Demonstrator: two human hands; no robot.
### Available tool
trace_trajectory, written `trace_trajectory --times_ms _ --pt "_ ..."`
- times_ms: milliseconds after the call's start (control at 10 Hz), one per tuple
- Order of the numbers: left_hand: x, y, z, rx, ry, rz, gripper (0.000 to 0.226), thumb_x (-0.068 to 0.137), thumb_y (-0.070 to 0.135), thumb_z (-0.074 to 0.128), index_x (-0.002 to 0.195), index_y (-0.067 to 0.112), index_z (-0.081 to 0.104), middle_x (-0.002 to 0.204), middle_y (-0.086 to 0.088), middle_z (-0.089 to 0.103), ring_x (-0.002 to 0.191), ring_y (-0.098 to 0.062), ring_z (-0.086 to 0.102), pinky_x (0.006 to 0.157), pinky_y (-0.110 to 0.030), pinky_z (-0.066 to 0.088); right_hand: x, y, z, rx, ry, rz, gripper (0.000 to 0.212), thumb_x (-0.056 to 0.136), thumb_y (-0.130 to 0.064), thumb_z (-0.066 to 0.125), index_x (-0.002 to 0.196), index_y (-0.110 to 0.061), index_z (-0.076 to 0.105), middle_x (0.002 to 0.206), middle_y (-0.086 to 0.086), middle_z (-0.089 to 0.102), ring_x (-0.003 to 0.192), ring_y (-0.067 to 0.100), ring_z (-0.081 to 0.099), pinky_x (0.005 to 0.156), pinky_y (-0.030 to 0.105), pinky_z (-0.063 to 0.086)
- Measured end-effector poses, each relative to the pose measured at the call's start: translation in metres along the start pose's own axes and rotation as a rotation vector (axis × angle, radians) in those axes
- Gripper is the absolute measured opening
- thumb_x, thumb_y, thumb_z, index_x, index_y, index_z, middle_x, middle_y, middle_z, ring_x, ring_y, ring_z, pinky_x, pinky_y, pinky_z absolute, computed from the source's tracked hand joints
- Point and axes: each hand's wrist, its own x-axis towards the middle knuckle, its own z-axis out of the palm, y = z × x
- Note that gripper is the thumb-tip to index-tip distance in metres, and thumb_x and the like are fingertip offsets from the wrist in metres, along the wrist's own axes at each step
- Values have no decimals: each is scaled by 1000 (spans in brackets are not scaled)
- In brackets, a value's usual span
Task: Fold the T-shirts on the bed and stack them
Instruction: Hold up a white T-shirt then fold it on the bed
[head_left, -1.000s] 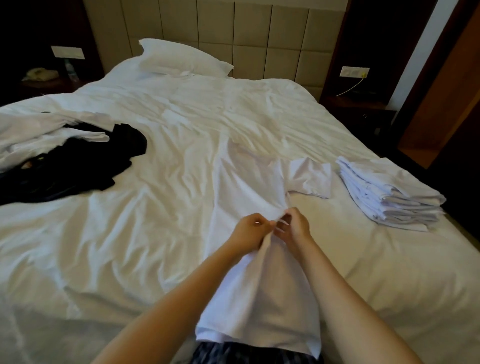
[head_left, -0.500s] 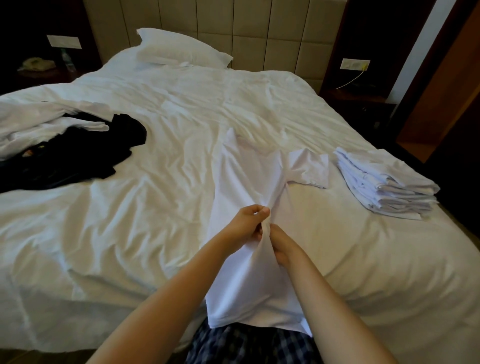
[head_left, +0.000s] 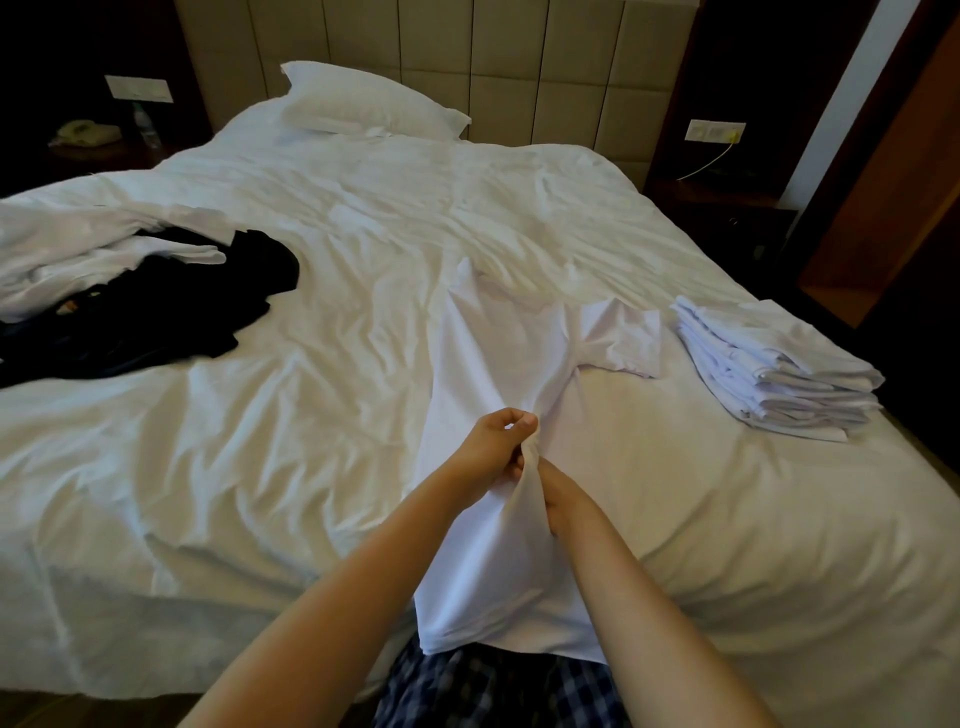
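A white T-shirt (head_left: 498, 353) lies lengthwise on the bed (head_left: 311, 405), one sleeve spread to the right and its hem hanging over the near edge. My left hand (head_left: 496, 449) pinches a raised ridge of its fabric at mid-body. My right hand (head_left: 558, 496) grips the same ridge just below, partly hidden behind the cloth. A stack of folded white T-shirts (head_left: 769, 369) sits on the bed to the right. At the far left lies a heap of unfolded white shirts (head_left: 78, 254) and black shirts (head_left: 156, 317).
A white pillow (head_left: 363, 104) rests against the padded headboard. Dark nightstands stand at both sides of the bed, the left one with a phone (head_left: 83, 132). A wooden door frame is at the far right.
My right hand has slid down the shirt's fold from beside my left hand to below it, lifting a ridge of fabric. The left hand has stayed in place.
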Motion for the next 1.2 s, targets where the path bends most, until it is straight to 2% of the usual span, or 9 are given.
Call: trace_trajectory --times_ms 100,300,400,500,600,700,800,900,1200 --pt "0 0 -3 -5 6 9 24 100 25 43 82 14 54 60 -3 48 42 -6 45 47 -15 44 9 1 -3 164 -85 103 42 104 -12 27 139 9 34 146 29 34 134 40 35 56 16 35" --pt "-1 9 -11 -250 7 38 26 101 20 40 79 11 49 44 6 49 36 -5 44 40 -15 38 2 5 -23 243 -33 -13 21 92 -5 53 106 3 66 81 12 71 67 20 66 55 24 52" --pt "0 13 -4 -349 29 26 24 101 17 41 79 10 49 49 3 45 35 -4 40 38 -15 36 7 18 -48 481 127 -38 27 92 -3 47 111 9 61 97 20 67 83 30 61 66 30 52" --pt "0 7 8 -240 34 4 19 100 15 42 83 13 51 64 -2 44 48 -9 42 41 -14 39 0 36 -69 489 300 13 16 90 -9 51 84 -3 65 59 3 69 69 25 57 50 21 49" --pt "-2 -6 15 -103 13 -10 19 99 16 44 82 15 51 65 -1 45 49 -11 42 42 -16 38 -17 40 -82 515 110 96 43 97 -37 41 94 -4 69 74 11 73 77 29 62 66 32 49" --pt "-11 -28 14 -47 78 -20 16 98 18 47 85 12 52 62 -2 47 43 -12 42 41 -19 37 -27 34 -97 446 -66 110 44 96 -28 43 81 -3 75 79 16 73 68 25 69 61 27 55" --pt "-28 -57 7 146 186 73 10 96 21 52 90 12 52 65 -1 52 52 -12 49 51 -23 43 -32 38 -106 369 3 127 10 70 -11 55 65 -6 61 55 8 61 48 21 59 45 19 46" --pt "-51 -83 3 280 244 142 9 92 22 59 89 21 50 77 6 55 69 -5 53 60 -10 43 -33 65 -114 158 90 144 19 43 -11 51 62 -9 50 61 7 50 58 24 49 50 24 39" --pt "-81 -135 -9 301 619 102 35 79 14 70 101 16 43 91 2 48 83 -17 50 60 -21 34 -53 105 -114 91 237 -79 12 87 -6 63 99 -4 64 77 6 66 67 21 62 47 20 49"
